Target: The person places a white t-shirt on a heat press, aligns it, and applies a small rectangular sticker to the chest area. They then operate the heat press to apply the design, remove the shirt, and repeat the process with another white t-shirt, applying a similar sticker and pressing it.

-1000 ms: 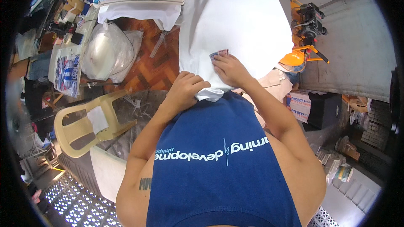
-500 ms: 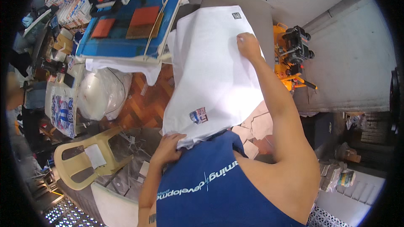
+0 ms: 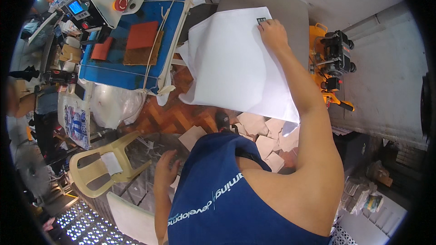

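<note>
A white cloth [image 3: 234, 59] with a small dark label [image 3: 261, 20] at its far right corner lies over a grey padded board [image 3: 290, 22]. Its near end hangs off the board above the floor, and the coloured print is out of sight. My right hand [image 3: 273, 34] is beside the label at the cloth's right edge, fingers curled over the fabric, gripping it. Down at the left, next to my blue shirt, my left hand [image 3: 166, 169] is off the cloth. Its fingers are apart and hold nothing.
Left of the cloth is a blue-topped table [image 3: 109, 70] with red pads [image 3: 141, 34] and a control box [image 3: 81, 11]. A yellow chair [image 3: 97, 163] stands lower left. Tan sheets [image 3: 265, 145] litter the floor. An orange machine [image 3: 334, 59] is at the right. Another person's arm [image 3: 25, 104] shows far left.
My left hand has let go of the cloth's near end, which has swung away from me. My right hand has moved up the edge to the label. The view has shifted a little.
</note>
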A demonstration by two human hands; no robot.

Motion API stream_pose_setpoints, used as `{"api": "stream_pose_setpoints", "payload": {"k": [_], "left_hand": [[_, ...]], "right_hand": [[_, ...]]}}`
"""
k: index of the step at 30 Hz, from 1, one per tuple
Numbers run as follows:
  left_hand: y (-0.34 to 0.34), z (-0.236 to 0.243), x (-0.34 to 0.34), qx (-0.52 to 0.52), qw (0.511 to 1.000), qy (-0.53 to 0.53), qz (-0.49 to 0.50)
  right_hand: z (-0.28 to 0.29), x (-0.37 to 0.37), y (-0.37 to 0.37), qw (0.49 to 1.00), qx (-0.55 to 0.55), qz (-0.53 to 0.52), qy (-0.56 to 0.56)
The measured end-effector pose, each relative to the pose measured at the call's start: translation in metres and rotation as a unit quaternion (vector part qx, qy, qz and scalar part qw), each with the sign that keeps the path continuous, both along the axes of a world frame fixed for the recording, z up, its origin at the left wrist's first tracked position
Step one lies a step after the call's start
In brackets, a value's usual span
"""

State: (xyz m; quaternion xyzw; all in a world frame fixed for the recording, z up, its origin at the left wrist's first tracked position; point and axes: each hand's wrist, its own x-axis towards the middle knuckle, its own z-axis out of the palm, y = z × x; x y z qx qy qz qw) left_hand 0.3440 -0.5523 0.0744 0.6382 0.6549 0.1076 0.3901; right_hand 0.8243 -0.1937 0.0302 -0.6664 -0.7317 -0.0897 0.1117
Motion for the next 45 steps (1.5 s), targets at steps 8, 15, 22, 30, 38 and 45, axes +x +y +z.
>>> {"api": "stream_pose_setpoints", "payload": {"k": [8,15,22,30,38,45], "left_hand": [[0.068,0.059,0.002,0.157,0.986,0.04,-0.026],[0.197,0.149,-0.019,0.448,0.861,0.209,-0.117],[0.333,0.147,-0.046,0.481,0.836,0.264,-0.011],[0.345,0.139,-0.022,0.387,0.855,0.336,0.081],[0.276,0.151,0.054,0.46,0.876,0.145,-0.015],[0.201,0.13,-0.035,0.432,0.827,-0.322,-0.16]], "right_hand": [[0.011,0.009,-0.003,0.988,0.067,0.109,0.081],[0.012,0.018,0.009,0.986,0.028,0.095,0.132],[0.055,0.09,-0.038,0.896,0.286,-0.138,0.31],[0.047,0.036,-0.208,0.855,0.206,-0.172,0.445],[0.14,-0.143,-0.229,0.818,0.125,0.147,0.541],[0.201,-0.292,-0.191,0.836,0.185,0.331,0.396]]}}
